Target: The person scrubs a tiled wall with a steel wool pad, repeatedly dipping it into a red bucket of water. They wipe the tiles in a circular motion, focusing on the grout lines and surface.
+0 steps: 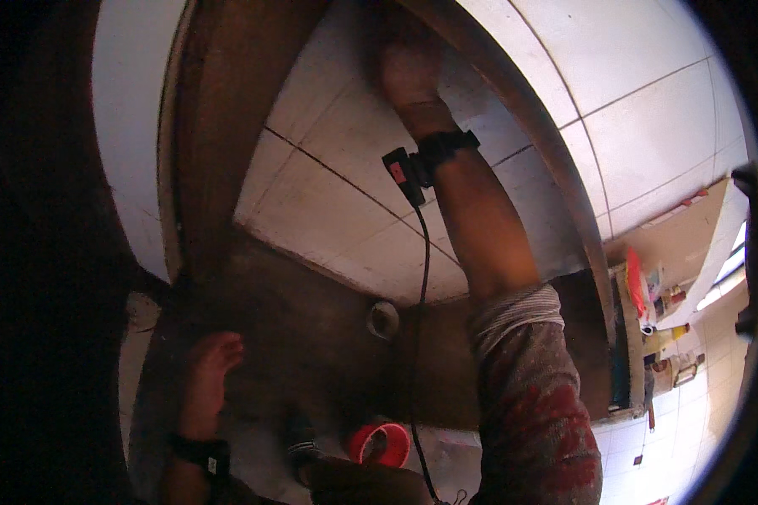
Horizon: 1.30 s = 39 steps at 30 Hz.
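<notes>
My right arm stretches up across a white tiled surface (335, 189) with a dark frame. My right hand (410, 66) lies in shadow near the top; its fingers are lost in the dark, so what it touches cannot be told. A black strap with a small device (404, 177) and a cable is on that wrist. My left hand (218, 353) is at the lower left, fingers slightly bent, beside a dark brown panel (303, 303), with nothing visible in it. A black band (202, 456) circles the left wrist.
A round hole or ring (383, 320) shows at the panel's edge. Below it stands a red plastic container (385, 445). Bottles (666, 338) and a red item (635, 284) stand on a ledge at the right. A dark wooden edge (543, 139) curves along my right arm.
</notes>
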Available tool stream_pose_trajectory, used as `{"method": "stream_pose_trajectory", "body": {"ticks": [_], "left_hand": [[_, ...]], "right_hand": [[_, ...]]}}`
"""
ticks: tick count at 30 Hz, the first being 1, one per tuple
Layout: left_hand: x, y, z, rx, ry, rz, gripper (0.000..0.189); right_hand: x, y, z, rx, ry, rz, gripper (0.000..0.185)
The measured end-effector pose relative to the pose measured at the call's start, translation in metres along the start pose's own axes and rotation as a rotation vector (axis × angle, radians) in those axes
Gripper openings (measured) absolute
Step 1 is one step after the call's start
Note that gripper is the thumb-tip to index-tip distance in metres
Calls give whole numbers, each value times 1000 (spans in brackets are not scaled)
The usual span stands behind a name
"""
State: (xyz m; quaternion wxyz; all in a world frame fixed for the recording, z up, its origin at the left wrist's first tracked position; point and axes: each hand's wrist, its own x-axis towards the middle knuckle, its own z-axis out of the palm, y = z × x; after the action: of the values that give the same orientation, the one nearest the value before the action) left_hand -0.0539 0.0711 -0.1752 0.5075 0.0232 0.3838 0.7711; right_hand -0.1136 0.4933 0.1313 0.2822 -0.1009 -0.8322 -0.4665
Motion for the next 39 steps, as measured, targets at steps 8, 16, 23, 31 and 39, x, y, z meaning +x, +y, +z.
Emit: {"method": "stream_pose_trajectory", "body": {"ticks": [8,16,23,31,39], "left_hand": [[-13,-6,6,76,-15,-40,25],[-23,5,10,-10,57,-39,17],[-15,-4,2,103,42,-63,18],[-18,-12,21,62,6,-92,21],[-26,-1,20,99,39,-35,19]], "right_hand": [[-141,92,-55,65,17,132,54],[-268,130,-90,321,316,630,50],[-188,74,-48,64,474,618,47],[-170,62,-72,231,42,157,51],[-239,66,-141,1459,288,1232,34]]}}
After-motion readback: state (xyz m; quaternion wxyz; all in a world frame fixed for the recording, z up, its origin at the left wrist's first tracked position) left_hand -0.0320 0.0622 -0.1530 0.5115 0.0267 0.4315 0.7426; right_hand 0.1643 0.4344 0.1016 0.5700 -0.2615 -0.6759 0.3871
